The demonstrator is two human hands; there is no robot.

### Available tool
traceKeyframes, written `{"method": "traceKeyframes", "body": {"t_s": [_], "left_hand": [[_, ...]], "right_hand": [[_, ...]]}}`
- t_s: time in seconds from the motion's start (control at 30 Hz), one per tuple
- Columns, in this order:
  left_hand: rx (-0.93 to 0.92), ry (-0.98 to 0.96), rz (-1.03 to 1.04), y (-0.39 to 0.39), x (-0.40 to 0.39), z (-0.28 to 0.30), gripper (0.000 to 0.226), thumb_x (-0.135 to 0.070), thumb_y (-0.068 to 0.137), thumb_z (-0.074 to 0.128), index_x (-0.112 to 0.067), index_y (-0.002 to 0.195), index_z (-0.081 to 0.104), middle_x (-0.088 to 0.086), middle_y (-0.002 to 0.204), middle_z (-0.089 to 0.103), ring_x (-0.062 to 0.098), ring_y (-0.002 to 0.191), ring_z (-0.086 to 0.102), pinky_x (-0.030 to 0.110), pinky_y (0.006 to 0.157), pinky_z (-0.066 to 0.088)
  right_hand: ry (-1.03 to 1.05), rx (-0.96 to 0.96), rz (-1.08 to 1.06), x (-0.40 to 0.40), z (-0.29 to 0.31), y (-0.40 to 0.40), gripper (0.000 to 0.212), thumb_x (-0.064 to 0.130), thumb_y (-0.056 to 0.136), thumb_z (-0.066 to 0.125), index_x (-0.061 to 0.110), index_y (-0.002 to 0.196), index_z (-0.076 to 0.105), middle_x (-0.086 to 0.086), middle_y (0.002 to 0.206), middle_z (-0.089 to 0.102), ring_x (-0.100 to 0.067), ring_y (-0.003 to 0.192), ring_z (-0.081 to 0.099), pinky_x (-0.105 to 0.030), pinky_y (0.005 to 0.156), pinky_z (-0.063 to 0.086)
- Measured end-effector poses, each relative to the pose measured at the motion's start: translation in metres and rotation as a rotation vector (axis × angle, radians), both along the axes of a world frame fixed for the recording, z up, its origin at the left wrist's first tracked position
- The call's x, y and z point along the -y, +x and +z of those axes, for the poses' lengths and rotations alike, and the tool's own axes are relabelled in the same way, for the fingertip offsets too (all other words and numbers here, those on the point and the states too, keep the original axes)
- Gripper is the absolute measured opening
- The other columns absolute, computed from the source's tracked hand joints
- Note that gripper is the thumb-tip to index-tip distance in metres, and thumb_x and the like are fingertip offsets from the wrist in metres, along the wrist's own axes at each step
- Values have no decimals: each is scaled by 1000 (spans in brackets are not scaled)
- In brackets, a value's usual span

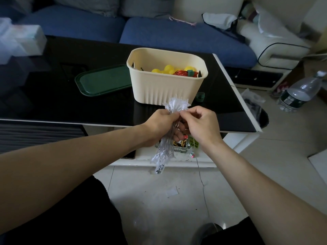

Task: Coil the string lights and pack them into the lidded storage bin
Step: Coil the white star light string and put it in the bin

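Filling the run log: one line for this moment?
left hand grips string lights | right hand pinches them | bin open | lid on table

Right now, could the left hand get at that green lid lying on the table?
Probably not at once. The path to the lid looks free: it lies flat left of the bin with nothing on it. But the left hand is gripping the lights, so it would have to let go first.

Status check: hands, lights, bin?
Left hand grips string lights; right hand pinches them. Bin open, lid beside it. Loose wire trailing to floor.
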State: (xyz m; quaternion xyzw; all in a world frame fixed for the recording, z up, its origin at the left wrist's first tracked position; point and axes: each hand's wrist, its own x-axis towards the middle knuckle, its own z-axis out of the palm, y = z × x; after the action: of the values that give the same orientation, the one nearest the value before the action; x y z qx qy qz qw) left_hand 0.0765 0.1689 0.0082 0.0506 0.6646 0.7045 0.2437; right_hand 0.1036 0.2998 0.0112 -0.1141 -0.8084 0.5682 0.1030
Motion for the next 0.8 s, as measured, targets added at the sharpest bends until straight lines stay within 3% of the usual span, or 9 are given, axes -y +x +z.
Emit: {"method": "traceKeyframes", "body": {"t_s": [0.17, 0.23, 0.3, 0.4, 0.57, 0.63, 0.8], "left_hand": [[-64, -83, 6, 0, 0, -4, 32, -22, 105, 44, 3, 88, 54, 7, 59, 61, 21, 47, 57, 30, 48, 48], [-111, -141, 8, 0, 0, -4, 35, -23, 105, 46, 2, 83, 55, 7, 54, 60, 21, 46, 55, 30, 50, 48], [-142, -172, 10, -1, 0, -5, 39, -26, 104, 48, 1, 77, 57, 13, 55, 59, 25, 48, 54, 32, 53, 47], [-132, -165, 27, -3, 0, -6, 39, -25, 103, 50, -1, 72, 55, 14, 55, 57, 27, 50, 53, 34, 55, 46], [-77, -124, 39, -1, -1, -2, 32, -23, 102, 50, -3, 78, 52, 10, 58, 50, 23, 50, 49, 32, 54, 43], [-38, -79, 81, -2, -1, -1, 26, -20, 101, 50, -1, 84, 55, 11, 60, 50, 24, 50, 47, 31, 51, 40], [-2, -38, 193, -8, 0, 1, 33, -11, 98, 47, -2, 67, 54, 14, 57, 54, 28, 54, 50, 38, 57, 45]], "right_hand": [[-3, 41, 17, -2, 1, 3, 9, 23, 88, 74, 19, 82, 79, -1, 70, 74, -24, 73, 74, -50, 74, 62], [-105, 98, 8, -2, 3, 4, 10, 22, 89, 75, 12, 90, 75, -7, 70, 74, -27, 70, 74, -50, 71, 63], [-227, 151, -22, -1, 8, 5, 19, 20, 88, 76, 5, 96, 69, -9, 67, 73, -25, 62, 71, -42, 66, 64], [-323, 210, -32, 1, 11, 6, 20, 23, 89, 76, 5, 89, 69, -7, 64, 69, -19, 57, 64, -30, 57, 59], [-347, 240, 19, 3, 18, 11, 26, 28, 91, 74, 7, 77, 69, -12, 70, 73, -19, 52, 67, -26, 49, 54], [-368, 240, 76, 5, 21, 13, 27, 28, 93, 71, 3, 82, 70, -12, 69, 73, -20, 52, 68, -24, 47, 52], [-281, 263, 194, 1, 19, 10, 25, 23, 87, 78, 4, 101, 71, -8, 74, 72, -15, 54, 62, -25, 53, 51]]}}
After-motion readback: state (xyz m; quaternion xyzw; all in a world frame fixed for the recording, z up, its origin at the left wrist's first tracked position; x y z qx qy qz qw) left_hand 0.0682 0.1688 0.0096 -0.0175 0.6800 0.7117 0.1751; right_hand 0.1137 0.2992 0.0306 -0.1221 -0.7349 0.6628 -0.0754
